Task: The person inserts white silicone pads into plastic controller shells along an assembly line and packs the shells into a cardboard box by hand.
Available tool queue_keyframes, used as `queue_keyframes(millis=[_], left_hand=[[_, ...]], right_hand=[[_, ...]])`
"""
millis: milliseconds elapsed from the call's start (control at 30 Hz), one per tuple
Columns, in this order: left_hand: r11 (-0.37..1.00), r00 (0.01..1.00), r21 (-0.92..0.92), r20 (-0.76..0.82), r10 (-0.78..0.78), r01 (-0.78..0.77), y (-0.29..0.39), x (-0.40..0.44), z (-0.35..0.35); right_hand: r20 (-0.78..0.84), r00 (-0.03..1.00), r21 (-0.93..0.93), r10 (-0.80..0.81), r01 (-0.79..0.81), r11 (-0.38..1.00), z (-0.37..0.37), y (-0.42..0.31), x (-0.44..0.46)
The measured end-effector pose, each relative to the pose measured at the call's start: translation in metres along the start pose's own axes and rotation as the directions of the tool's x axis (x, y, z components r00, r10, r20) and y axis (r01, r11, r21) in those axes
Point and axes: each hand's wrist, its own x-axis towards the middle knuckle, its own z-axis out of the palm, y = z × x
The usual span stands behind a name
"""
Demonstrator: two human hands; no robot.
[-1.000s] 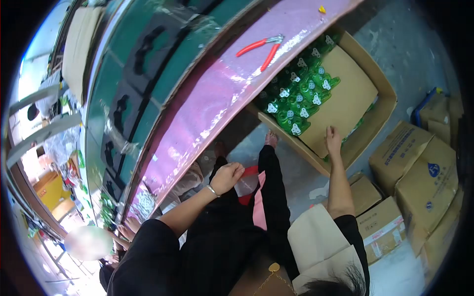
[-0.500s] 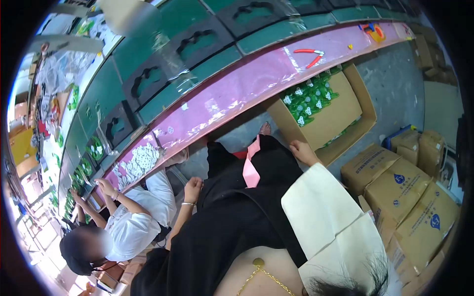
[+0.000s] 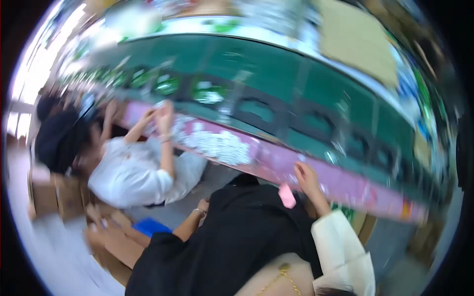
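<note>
The picture is smeared by motion. My right hand (image 3: 308,178), below a pale sleeve, is raised at the near edge of the pink ledge (image 3: 276,157). Its fingers look loosely bent and apart, with nothing visible in them. A small whitish spot lies on the ledge just beyond the fingertips. The pink tie end (image 3: 287,196) hangs over my dark clothing, left of this hand. My left hand (image 3: 203,204), above a bracelet, is low beside my lap; its fingers are too blurred and small to read.
A pile of small white pieces (image 3: 217,143) lies on the ledge to the left. Dark cut-out fixtures (image 3: 260,112) line the green conveyor (image 3: 276,74), some with green packs (image 3: 207,92). A co-worker in a white shirt (image 3: 131,170) works at left. Cardboard boxes (image 3: 54,195) stand behind.
My view has swung left, bringing more of the line and the co-worker into sight. My right hand has risen from beside the open carton to the ledge. My left hand stays low.
</note>
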Motion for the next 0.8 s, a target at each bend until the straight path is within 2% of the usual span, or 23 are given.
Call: queue_keyframes(millis=[67, 100, 167, 300, 400, 500, 533, 600, 633, 700, 767, 800], left_hand=[[0.996, 0.997, -0.062, -0.022, -0.071, 0.069, 0.008, -0.006, -0.021], [0.989, 0.994, -0.101, -0.026, -0.108, 0.105, 0.009, -0.006, -0.028], [0.975, 0.987, -0.165, -0.028, -0.158, 0.152, 0.003, 0.001, -0.031], [0.932, 0.991, -0.346, -0.038, -0.132, 0.111, -0.004, 0.022, -0.023], [0.952, 0.989, -0.279, -0.047, -0.142, 0.123, 0.009, 0.024, -0.009], [0.948, 0.987, -0.297, -0.066, -0.144, 0.118, 0.038, 0.009, 0.006], [0.941, 0.985, -0.311, -0.066, -0.160, 0.132, 0.043, 0.010, 0.008], [0.929, 0.979, -0.331, -0.052, -0.195, 0.167, 0.048, 0.008, 0.017], [0.945, 0.976, -0.299, -0.121, -0.179, 0.136, 0.045, 0.012, 0.023], [0.970, 0.957, -0.230, -0.252, -0.143, 0.084, 0.030, 0.036, 0.034], [0.939, 0.963, -0.328, -0.271, 0.009, -0.101, 0.013, 0.048, 0.046], [0.948, 0.972, -0.302, -0.232, 0.026, -0.098, 0.022, 0.034, 0.038]], right_hand=[[0.011, 0.988, -0.041, -0.155, 0.155, 0.987, 0.013, -0.011, 0.036], [0.044, 0.984, -0.054, -0.174, 0.177, 0.983, 0.020, -0.013, 0.053], [0.077, 0.993, 0.016, -0.092, 0.091, 0.996, 0.022, -0.032, 0.073], [0.119, 0.988, -0.018, -0.101, 0.104, 0.994, 0.029, -0.043, 0.108], [0.138, 0.978, -0.071, -0.155, 0.166, 0.984, 0.032, -0.035, 0.124], [0.276, 0.960, 0.036, 0.036, -0.048, 0.998, 0.023, -0.031, 0.134], [0.304, 0.949, 0.165, 0.084, -0.140, 0.976, 0.022, -0.028, 0.137], [0.374, 0.918, 0.205, 0.134, -0.222, 0.953, 0.017, -0.021, 0.142], [0.411, 0.897, 0.217, 0.162, -0.268, 0.939, 0.013, -0.018, 0.142], [0.380, 0.919, 0.286, 0.111, -0.230, 0.930, 0.015, -0.012, 0.142], [0.332, 0.942, 0.365, 0.052, -0.179, 0.914, 0.019, -0.004, 0.136], [0.310, 0.950, 0.351, 0.042, -0.155, 0.923, 0.020, -0.005, 0.134]])
